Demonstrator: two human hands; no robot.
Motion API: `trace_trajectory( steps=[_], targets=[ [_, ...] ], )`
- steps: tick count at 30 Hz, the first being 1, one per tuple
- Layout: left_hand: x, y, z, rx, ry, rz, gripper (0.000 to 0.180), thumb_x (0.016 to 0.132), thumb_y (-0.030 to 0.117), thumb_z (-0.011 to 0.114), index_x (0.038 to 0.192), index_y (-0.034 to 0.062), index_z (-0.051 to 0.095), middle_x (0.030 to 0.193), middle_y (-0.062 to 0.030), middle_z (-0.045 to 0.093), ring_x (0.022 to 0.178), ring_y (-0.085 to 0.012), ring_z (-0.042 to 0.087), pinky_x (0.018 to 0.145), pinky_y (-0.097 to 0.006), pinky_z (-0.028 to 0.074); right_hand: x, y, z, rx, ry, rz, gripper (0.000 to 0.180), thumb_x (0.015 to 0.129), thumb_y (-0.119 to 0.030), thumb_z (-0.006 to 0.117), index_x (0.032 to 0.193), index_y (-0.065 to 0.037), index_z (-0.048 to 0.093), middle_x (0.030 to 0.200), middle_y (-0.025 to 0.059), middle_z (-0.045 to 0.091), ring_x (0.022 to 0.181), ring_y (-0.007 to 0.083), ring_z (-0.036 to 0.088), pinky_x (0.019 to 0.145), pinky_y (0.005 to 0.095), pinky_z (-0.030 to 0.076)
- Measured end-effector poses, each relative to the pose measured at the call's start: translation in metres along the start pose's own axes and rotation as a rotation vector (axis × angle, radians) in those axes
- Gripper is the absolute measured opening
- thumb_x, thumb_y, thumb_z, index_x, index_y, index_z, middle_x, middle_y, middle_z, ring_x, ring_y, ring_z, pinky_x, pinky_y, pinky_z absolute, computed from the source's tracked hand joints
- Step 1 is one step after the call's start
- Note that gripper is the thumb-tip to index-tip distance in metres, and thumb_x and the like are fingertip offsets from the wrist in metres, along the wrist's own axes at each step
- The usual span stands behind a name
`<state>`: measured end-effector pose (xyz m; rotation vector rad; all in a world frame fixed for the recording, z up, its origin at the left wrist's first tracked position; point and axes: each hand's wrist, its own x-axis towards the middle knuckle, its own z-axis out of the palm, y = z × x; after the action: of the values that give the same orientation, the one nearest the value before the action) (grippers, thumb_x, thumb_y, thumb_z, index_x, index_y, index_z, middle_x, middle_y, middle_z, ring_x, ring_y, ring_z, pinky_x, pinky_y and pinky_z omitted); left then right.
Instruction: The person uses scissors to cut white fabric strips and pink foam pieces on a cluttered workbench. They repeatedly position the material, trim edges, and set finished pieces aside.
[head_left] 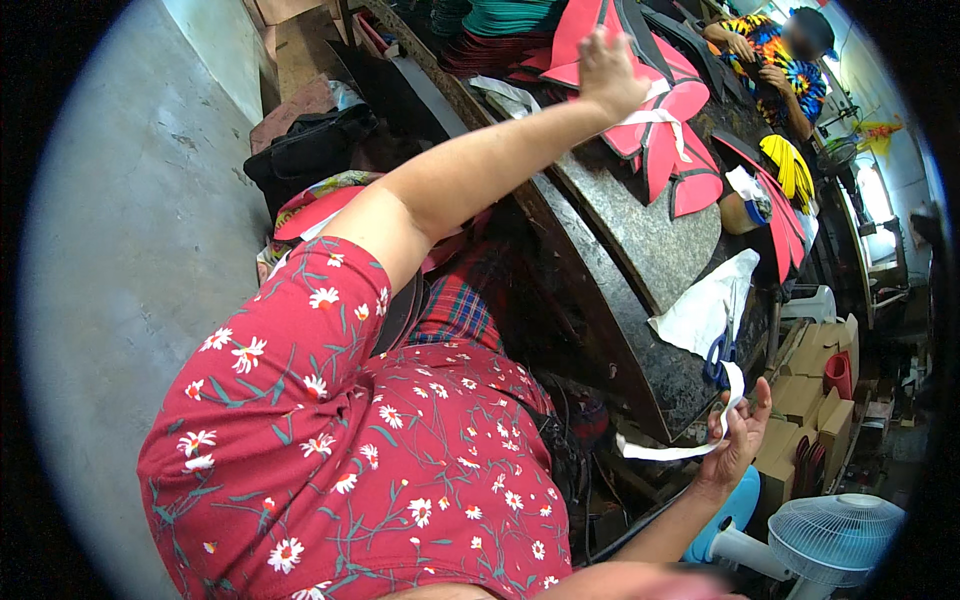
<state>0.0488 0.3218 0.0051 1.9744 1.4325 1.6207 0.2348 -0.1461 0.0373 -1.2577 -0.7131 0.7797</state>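
My left hand [611, 76] reaches across the worktable with its fingers apart, over a row of overlapping pink-red pieces with black edges [662, 165]. Whether it touches them I cannot tell. White strips [655, 118] lie across those pieces. Off the table's near right corner, my right hand [737, 440] is closed on a narrow white strip [670, 452], whose ends curl up and out to the side. Close by on the table are scissors with dark blue handles [717, 360], partly over a crumpled white sheet [708, 305].
A container [742, 212] stands beside more red pieces [785, 235] and yellow pieces [788, 168]. Teal sheets [510, 15] are stacked at the back. Another person [780, 70] works at the far right. Cardboard boxes [800, 385] and a fan [838, 538] sit at right.
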Motion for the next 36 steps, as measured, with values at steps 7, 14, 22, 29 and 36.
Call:
trace_trajectory(
  steps=[7, 14, 22, 29, 36],
  targets=[
    [0.053, -0.024, -0.022, 0.177, 0.209, -0.476, 0.053, 0.08, 0.021, 0.067, 0.13, 0.0083, 0.057, 0.118, -0.0169, 0.066, 0.114, -0.0356, 0.061, 0.099, -0.044, 0.047, 0.001, 0.01, 0.002, 0.168, -0.029, -0.052, 0.058, 0.087, -0.008, 0.074, 0.138, -0.003, 0.047, 0.087, 0.0018, 0.058, 0.055, 0.0056, 0.044, 0.047, 0.0208, 0.041],
    [0.096, -0.05, -0.012, -0.228, 0.121, -0.073, 0.032, 0.091, 0.024, 0.06, 0.119, 0.0088, 0.066, 0.115, -0.0201, 0.067, 0.108, -0.0388, 0.062, 0.094, -0.044, 0.049, 0.0, 0.004, 0.008, 0.06, -0.008, -0.025, 0.059, 0.087, 0.001, 0.07, 0.141, -0.002, 0.044, 0.091, 0.0058, 0.065, 0.05, 0.0021, 0.043, 0.045, 0.0173, 0.039],
    [0.111, 0.056, -0.068, -0.499, 0.308, 0.443, 0.026, 0.091, 0.016, 0.058, 0.112, 0.0018, 0.066, 0.101, -0.0205, 0.069, 0.098, -0.0411, 0.064, 0.083, -0.045, 0.05, -0.008, 0.0, 0.01, -0.045, 0.07, -0.065, 0.059, 0.087, -0.001, 0.069, 0.142, -0.005, 0.046, 0.092, 0.0049, 0.063, 0.05, 0.0028, 0.041, 0.045, 0.0187, 0.037],
    [0.048, 0.136, -0.088, -0.635, -0.6, 0.916, 0.02, 0.085, 0.008, 0.059, 0.098, -0.001, 0.071, 0.087, -0.0167, 0.071, 0.078, -0.0243, 0.068, 0.071, -0.037, 0.052, -0.017, -0.024, 0.006, -0.199, 0.105, -0.147, 0.054, 0.084, 0.0, 0.071, 0.135, -0.005, 0.054, 0.084, -0.0001, 0.058, 0.053, 0.0019, 0.042, 0.044, 0.018, 0.034],
    [-0.076, 0.111, -0.008, 0.223, -0.787, 1.008, 0.04, 0.081, 0.016, 0.07, 0.12, 0.0226, 0.066, 0.123, -0.0058, 0.058, 0.119, -0.0304, 0.052, 0.098, -0.039, 0.046, 0.0, -0.035, 0.027, -0.351, 0.001, -0.11, 0.05, 0.086, 0.003, 0.069, 0.134, -0.001, 0.054, 0.098, 0.0114, 0.071, 0.082, 0.01, 0.065, 0.073, 0.0215, 0.05]
  ],
)
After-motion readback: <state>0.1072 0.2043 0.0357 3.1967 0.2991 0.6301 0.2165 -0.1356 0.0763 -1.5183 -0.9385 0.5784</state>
